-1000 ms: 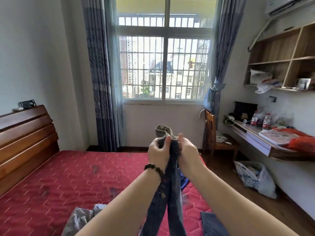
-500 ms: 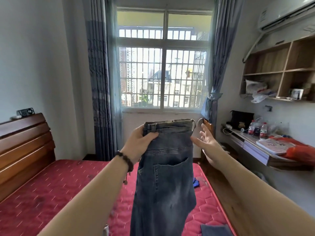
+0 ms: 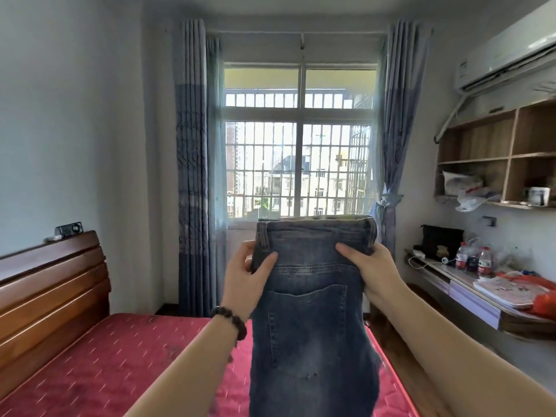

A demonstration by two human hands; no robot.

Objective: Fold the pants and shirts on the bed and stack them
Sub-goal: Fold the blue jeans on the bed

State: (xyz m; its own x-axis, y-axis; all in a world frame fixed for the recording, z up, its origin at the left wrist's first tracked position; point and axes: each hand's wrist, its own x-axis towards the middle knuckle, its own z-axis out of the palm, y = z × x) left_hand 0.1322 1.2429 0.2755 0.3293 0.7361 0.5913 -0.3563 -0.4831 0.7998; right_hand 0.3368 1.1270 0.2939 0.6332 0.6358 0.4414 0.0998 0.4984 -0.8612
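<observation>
both hands, left hand (image 3: 243, 278) and right hand (image 3: 371, 267), gripping jeans (image 3: 310, 311) held up over red bed (image 3: 99, 365), blocking barred window (image 3: 299, 152)

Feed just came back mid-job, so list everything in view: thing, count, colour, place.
faded blue denim jeans: one, held up by the waist, centre
red quilted mattress: one, below
brown wooden headboard: one, left
blue-grey curtains: two, either side of the barred window
white air conditioner: one, upper right
wooden wall shelf: one, right
desk: one, right, cluttered with bottles
dark beaded bracelet: one, left wrist
left hand: grips the waist's left edge
right hand: grips the right edge
</observation>
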